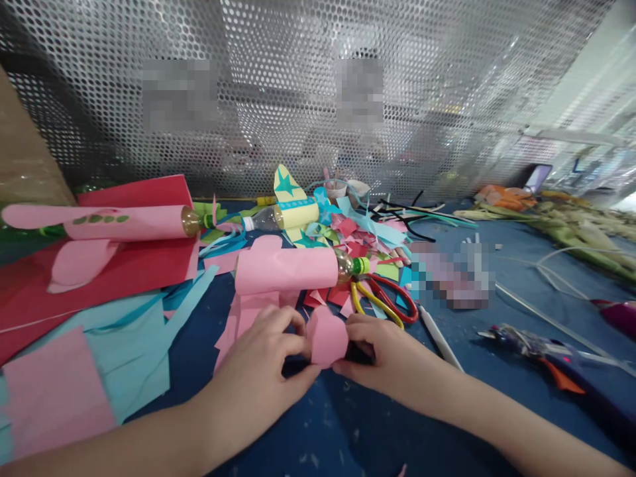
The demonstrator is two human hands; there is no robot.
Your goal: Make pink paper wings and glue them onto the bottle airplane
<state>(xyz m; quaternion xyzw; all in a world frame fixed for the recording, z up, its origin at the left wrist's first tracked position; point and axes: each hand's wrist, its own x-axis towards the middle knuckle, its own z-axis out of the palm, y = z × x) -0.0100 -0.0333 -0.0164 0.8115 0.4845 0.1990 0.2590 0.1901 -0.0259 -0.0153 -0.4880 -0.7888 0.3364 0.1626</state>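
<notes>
Between my two hands is a small pink paper cutout [328, 336] with a rounded outline, above the blue tabletop. My left hand [271, 348] pinches its left edge, thumb at the lower corner. On the other side, the fingers of my right hand [370, 351] are closed on its right edge. Just beyond lies a plastic bottle [344, 266] on its side, wrapped in pink paper [285, 268], with a green cap. Scissors [392, 298] with red and yellow handles rest past my right hand, and a white pen [440, 338] lies beside my right forearm.
A hot glue gun [541, 354] with an orange trigger lies at right. Pink and yellow paper-covered bottles [129, 222] [298, 215] lie at the back. Red sheets [124, 278], blue sheets [144, 358] and scraps cover the left and middle. A perforated metal screen [278, 86] stands behind.
</notes>
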